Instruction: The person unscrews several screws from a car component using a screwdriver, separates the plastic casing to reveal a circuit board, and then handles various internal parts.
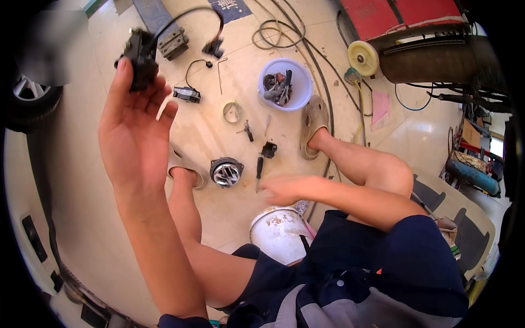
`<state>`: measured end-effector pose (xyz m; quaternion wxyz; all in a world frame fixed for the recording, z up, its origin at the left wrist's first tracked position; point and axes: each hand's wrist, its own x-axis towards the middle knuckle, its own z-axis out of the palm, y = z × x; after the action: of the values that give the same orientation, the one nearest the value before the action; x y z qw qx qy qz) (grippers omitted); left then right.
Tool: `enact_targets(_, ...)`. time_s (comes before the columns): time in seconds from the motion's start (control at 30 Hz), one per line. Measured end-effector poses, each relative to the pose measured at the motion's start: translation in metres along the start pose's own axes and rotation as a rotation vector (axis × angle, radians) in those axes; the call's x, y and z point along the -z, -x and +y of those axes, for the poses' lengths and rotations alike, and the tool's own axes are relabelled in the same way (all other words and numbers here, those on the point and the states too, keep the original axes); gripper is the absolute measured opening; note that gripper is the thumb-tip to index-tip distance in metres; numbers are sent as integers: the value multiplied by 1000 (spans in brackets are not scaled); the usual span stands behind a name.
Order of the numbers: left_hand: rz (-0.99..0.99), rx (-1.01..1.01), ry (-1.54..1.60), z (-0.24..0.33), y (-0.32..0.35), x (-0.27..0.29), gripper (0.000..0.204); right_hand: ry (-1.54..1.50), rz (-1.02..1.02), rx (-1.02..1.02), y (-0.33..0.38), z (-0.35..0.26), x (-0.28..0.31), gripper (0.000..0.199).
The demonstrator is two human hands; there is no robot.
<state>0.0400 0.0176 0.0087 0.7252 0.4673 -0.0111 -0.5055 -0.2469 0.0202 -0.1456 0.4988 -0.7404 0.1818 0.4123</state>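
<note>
My left hand (pixel 139 117) is raised at the upper left, its fingers closed round a black plastic car part (pixel 141 59). A black cable loops from that part to a connector plug (pixel 214 48). Low over the floor, my right hand (pixel 281 189) is smeared by motion, just right of a black-handled screwdriver (pixel 259 169); whether it touches anything I cannot tell. Nearby on the floor lie a round chrome car emblem (pixel 226 173), a small black plastic piece (pixel 268 150) and a small dark metal tool or part (pixel 248 131).
A roll of tape (pixel 232 112), a black module with a cable (pixel 187 94) and a metal block (pixel 173 44) lie farther off. A pale basin (pixel 304 86) holds rags and parts. Hoses (pixel 317 60) cross the floor beside a red machine (pixel 377 17). A white bucket (pixel 279 232) stands between my legs.
</note>
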Motion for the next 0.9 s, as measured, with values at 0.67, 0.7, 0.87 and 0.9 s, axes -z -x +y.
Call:
enact_targets(0.67, 353, -123, -1057, -18, 23, 58, 33, -809, 737, -922, -251, 123, -157, 41)
enact_targets(0.7, 311, -88, -1066, -27, 12, 58, 34, -815, 827, -993, -258, 131, -156, 42)
enact_targets(0.87, 223, 145, -1090, -47, -2, 71, 25, -695, 491, -742, -229, 133, -121, 41)
enact_targets(0.9, 250, 133, -1130, -46, 0, 66, 22, -631, 391, -652, -214, 126, -114, 39)
